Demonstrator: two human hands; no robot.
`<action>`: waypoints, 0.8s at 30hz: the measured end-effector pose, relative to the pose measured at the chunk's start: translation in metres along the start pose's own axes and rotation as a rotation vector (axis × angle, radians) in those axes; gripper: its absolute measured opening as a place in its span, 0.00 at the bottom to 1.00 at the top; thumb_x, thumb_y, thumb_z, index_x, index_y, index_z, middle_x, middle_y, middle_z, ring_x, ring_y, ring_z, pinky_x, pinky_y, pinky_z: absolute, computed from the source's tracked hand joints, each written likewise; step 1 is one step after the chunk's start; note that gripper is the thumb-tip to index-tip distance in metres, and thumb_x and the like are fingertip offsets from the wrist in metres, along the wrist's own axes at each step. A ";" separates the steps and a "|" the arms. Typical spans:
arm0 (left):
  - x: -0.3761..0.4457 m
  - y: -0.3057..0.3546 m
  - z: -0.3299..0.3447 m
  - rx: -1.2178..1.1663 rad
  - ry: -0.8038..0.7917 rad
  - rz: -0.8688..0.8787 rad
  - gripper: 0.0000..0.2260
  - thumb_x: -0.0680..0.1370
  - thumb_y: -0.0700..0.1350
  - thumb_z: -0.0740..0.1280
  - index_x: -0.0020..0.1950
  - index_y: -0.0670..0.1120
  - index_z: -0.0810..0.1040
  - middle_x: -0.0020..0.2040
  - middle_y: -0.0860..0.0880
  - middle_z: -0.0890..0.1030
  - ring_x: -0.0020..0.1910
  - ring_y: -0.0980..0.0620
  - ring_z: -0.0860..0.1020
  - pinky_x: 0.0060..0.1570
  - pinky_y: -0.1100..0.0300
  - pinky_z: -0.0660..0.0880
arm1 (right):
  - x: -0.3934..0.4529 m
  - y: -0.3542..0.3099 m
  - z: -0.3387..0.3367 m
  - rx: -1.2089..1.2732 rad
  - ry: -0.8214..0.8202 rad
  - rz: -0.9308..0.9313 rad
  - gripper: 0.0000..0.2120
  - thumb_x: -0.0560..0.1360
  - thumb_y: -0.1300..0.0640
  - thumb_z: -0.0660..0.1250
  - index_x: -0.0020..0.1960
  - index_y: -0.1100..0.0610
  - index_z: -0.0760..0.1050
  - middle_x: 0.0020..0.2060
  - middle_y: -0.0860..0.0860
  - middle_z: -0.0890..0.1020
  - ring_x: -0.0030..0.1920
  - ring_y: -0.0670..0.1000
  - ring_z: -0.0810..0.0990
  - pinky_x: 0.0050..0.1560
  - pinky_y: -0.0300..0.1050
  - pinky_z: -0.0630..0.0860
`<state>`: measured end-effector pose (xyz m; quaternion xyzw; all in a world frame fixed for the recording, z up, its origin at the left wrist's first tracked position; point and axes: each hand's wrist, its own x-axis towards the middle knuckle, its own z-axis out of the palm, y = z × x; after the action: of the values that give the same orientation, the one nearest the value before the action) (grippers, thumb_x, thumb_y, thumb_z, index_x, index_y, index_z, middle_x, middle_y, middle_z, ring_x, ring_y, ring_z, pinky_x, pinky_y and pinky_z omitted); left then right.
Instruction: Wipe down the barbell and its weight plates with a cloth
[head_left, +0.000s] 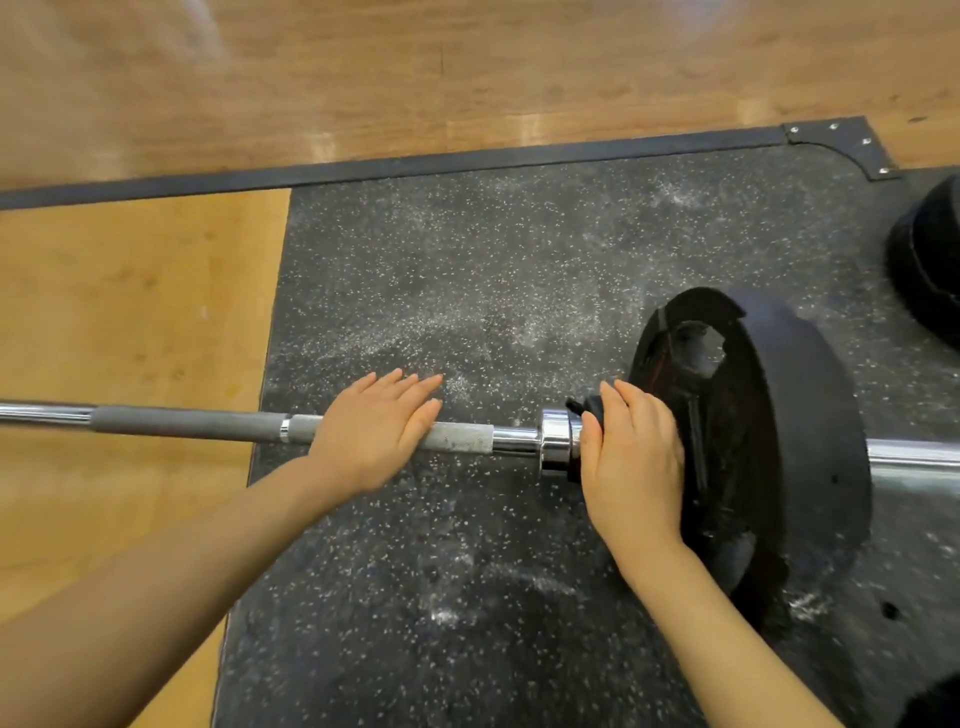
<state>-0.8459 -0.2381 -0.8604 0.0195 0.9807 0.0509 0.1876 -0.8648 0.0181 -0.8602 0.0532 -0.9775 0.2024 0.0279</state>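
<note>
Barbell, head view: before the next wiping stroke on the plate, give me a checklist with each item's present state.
1. Cloth in the right hand: ok, a dark cloth shows under its fingers.
2. Cloth against the plate: ok, the hand presses it at the plate's inner face, beside the collar.
3. Left hand steadying the bar: ok, it rests flat on the knurled part, fingers straight.
4. Plate seated on the bar: ok, upright on the mat.
5. Plate face already clean: cannot tell, too dark.
6. Firmness of the right grip: cannot tell.
</note>
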 end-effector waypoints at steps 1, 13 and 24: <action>-0.003 0.001 0.000 0.000 -0.008 -0.002 0.34 0.76 0.61 0.32 0.78 0.54 0.57 0.76 0.52 0.64 0.77 0.52 0.57 0.75 0.54 0.51 | -0.003 0.000 -0.001 -0.003 -0.001 -0.002 0.19 0.79 0.55 0.62 0.67 0.63 0.73 0.63 0.58 0.77 0.65 0.59 0.72 0.64 0.55 0.71; -0.032 -0.001 0.000 0.041 -0.187 0.240 0.37 0.74 0.65 0.29 0.80 0.51 0.48 0.79 0.54 0.56 0.78 0.56 0.49 0.76 0.55 0.42 | -0.063 0.000 0.002 0.060 0.094 0.101 0.21 0.78 0.63 0.65 0.70 0.65 0.70 0.66 0.58 0.74 0.68 0.56 0.67 0.71 0.51 0.62; -0.078 0.002 0.030 0.085 0.035 0.285 0.32 0.76 0.66 0.30 0.78 0.55 0.39 0.79 0.51 0.45 0.78 0.51 0.41 0.75 0.52 0.37 | -0.124 -0.011 -0.004 0.311 0.356 0.202 0.20 0.81 0.57 0.54 0.69 0.65 0.70 0.64 0.56 0.75 0.66 0.49 0.66 0.71 0.31 0.57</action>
<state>-0.7623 -0.2376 -0.8595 0.1655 0.9725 0.0356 0.1602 -0.7405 0.0206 -0.8618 -0.0776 -0.9147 0.3582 0.1704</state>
